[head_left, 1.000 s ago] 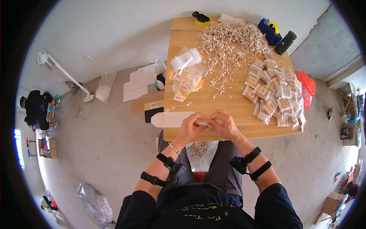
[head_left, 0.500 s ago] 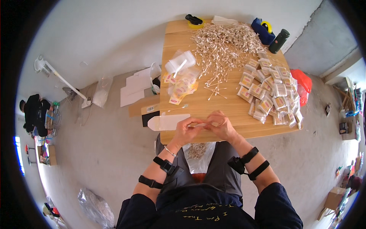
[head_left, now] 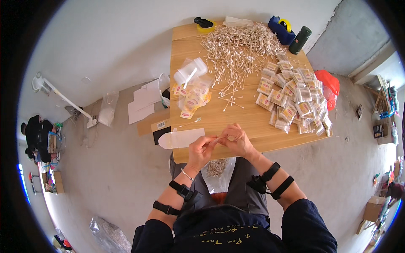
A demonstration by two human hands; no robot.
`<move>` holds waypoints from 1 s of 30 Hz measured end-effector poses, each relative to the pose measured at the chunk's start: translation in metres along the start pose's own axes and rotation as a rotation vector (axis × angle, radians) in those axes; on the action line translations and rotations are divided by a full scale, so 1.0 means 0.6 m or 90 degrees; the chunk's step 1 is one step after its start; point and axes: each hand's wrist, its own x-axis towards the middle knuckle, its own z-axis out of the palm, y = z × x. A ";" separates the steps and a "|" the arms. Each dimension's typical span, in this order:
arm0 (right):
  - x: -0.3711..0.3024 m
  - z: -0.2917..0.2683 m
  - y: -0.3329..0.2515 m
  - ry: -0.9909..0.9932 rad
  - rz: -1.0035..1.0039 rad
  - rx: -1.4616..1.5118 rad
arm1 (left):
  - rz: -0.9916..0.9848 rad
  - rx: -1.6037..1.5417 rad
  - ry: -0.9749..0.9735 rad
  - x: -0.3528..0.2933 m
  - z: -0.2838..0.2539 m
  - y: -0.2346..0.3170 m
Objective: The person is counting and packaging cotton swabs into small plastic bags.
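Over the near edge of the wooden table, my left hand and my right hand meet with fingers closed. Between them they pinch what looks like a small plastic bag, mostly hidden by the fingers. Just left of my left hand, a white card sheet lies at the table edge. Beyond it rest a few loose cotton swabs and printed yellow-and-white cards in clear film. A large heap of loose cotton swabs covers the far part. To the right are piled several filled swab packets.
A blue tape dispenser and a dark green bottle stand at the far right corner. Yellow tape sits far left. A red bag hangs beyond the right edge. Cardboard lies left of the table.
The whole view has shifted, so the table appears further left. My hands stay together at the near edge, with the left hand turned more upright and the pinched piece tilted.
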 end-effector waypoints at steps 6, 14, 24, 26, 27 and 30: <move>0.006 -0.011 0.012 -0.047 0.074 0.087 | -0.081 -0.038 -0.038 -0.003 -0.008 -0.023; 0.001 -0.007 0.009 0.002 -0.076 -0.019 | -0.095 -0.095 -0.043 -0.002 -0.009 -0.022; -0.004 -0.003 0.003 -0.013 0.003 0.055 | -0.073 -0.060 -0.048 0.005 -0.009 -0.003; -0.006 0.003 0.009 -0.012 0.077 0.076 | -0.159 -0.128 -0.060 0.002 -0.011 -0.014; -0.006 0.003 0.013 -0.013 0.078 0.076 | -0.160 -0.129 -0.060 0.003 -0.009 -0.014; -0.006 0.002 0.026 -0.033 0.128 0.127 | -0.211 -0.186 -0.053 0.007 -0.006 -0.013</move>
